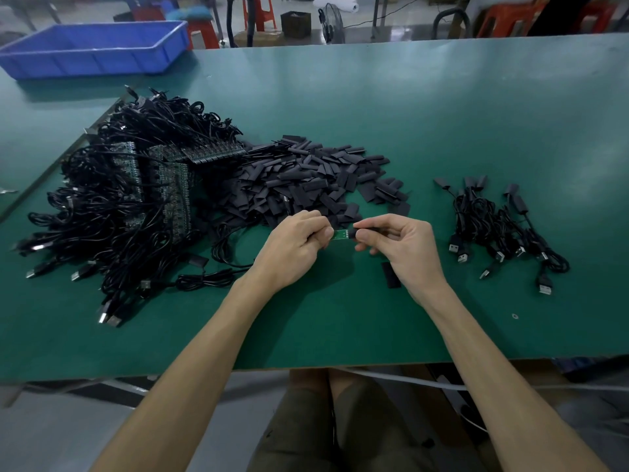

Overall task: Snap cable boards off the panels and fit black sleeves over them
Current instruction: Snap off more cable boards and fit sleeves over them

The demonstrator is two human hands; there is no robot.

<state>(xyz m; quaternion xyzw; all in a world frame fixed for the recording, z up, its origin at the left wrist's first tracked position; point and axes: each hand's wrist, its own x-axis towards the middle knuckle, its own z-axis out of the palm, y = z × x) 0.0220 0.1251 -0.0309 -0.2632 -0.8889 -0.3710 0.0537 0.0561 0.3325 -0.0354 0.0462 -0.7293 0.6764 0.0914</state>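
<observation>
My left hand (296, 243) pinches a small green cable board (340, 234) above the middle of the green table. My right hand (398, 247) pinches a black sleeve (366, 229) whose mouth sits at the board's right end. A big heap of panels with black cables (136, 192) lies at the left. Beside it is a pile of loose black sleeves (313, 175). At the right lies a small group of sleeved cables (503, 229). One loose sleeve (389, 274) lies under my right wrist.
A blue plastic bin (95, 51) stands at the back left of the green table (442, 114). The table's front edge runs just above my knees. Stools, a fan and boxes stand on the floor behind the table.
</observation>
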